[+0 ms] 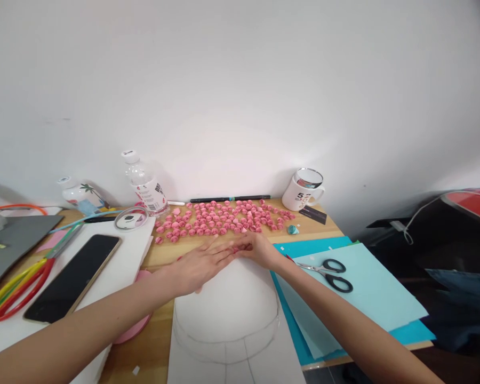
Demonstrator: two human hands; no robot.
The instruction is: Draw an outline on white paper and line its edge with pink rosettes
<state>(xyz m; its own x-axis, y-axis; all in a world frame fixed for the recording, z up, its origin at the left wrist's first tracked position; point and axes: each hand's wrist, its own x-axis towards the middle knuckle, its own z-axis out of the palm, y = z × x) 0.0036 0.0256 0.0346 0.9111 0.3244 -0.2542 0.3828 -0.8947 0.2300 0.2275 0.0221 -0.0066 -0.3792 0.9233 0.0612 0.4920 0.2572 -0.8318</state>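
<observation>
Both my hands meet at the far edge of a white paper sheet (pixel 228 304) with a pencilled curved outline. My left hand (pixel 202 264) lies flat with its fingers stretched out over the sheet's top. My right hand (pixel 256 249) is closed in a pinch at the left hand's fingertips; something small and pink shows there, too small to name. Just beyond them, several small pink rolled paper rosettes (pixel 224 216) are spread in rows on the wooden table (pixel 160 256).
Black-handled scissors (pixel 330 271) lie on light blue paper sheets (pixel 368 298) at right. A white mug (pixel 306 190), a black pen (pixel 230 199), a water bottle (pixel 144 186), a phone (pixel 74 277) and red-and-yellow scissors (pixel 18 290) are around. A pink disc (pixel 138 320) lies under my left forearm.
</observation>
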